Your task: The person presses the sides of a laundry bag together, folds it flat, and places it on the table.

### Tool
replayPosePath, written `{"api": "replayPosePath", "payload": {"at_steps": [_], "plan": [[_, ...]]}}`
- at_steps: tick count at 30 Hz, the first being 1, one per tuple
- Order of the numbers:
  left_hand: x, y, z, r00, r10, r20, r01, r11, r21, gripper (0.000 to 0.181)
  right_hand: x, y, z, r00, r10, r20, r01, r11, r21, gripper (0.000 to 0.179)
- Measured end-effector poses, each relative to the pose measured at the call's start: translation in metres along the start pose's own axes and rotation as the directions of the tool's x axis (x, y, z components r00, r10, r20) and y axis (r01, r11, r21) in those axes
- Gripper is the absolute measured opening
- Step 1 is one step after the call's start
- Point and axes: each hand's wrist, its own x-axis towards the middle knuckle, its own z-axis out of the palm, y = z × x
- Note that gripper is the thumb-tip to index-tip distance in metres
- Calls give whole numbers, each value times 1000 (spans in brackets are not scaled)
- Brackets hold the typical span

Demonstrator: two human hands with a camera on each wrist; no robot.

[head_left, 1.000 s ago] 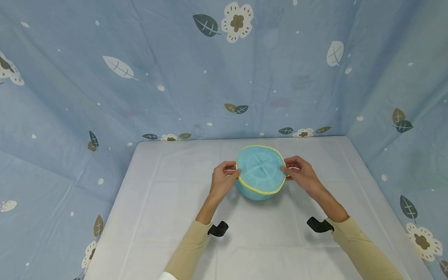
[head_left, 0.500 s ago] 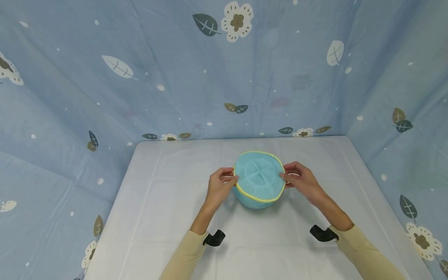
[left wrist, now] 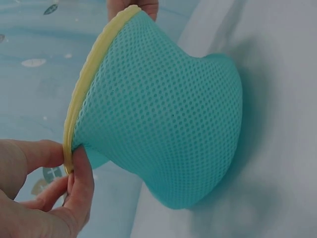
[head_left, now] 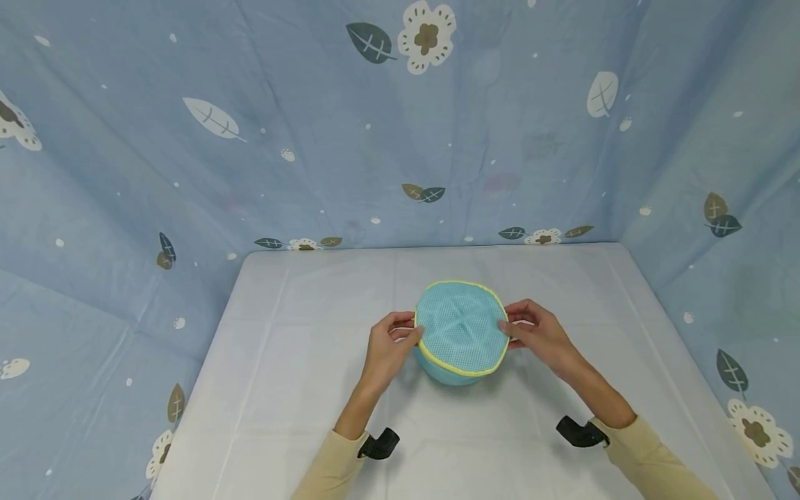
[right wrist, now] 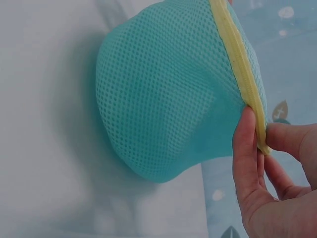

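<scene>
A round turquoise mesh laundry bag (head_left: 462, 326) with a yellow zipped rim stands on the white table between my hands. My left hand (head_left: 389, 347) pinches its yellow rim (left wrist: 89, 82) at the left side, thumb on top and fingers beneath. On the opposite side my right hand (head_left: 542, 337) pinches the rim between thumb and fingers in the same way. The mesh wall (right wrist: 153, 94) narrows below the rim and bulges out lower down, close over the cloth. The bag's top panel faces up, slightly dented at its centre.
A white cloth (head_left: 325, 389) covers the table. Blue curtains (head_left: 312, 139) printed with leaves and flowers hang behind it and along both sides. A black wrist mount (head_left: 380, 443) sticks out at the left sleeve, and another black mount (head_left: 581, 432) at the right one.
Both hands have drawn the mesh bag a little toward me and slightly left across the table. Their pinch on the rim looks the same.
</scene>
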Motion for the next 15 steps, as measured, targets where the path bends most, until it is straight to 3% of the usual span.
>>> {"api": "replayPosePath", "payload": {"at_steps": [8,15], "plan": [[-3,-1,0,1000,7,-14,-7,1000,-7,31,1,3,4,1000,10,1,-10,1000,-1,43],[11,-39,-3,1000,17,-15,-17,1000,0,33,4,9,6,1000,20,-2,-20,1000,-5,42]]}}
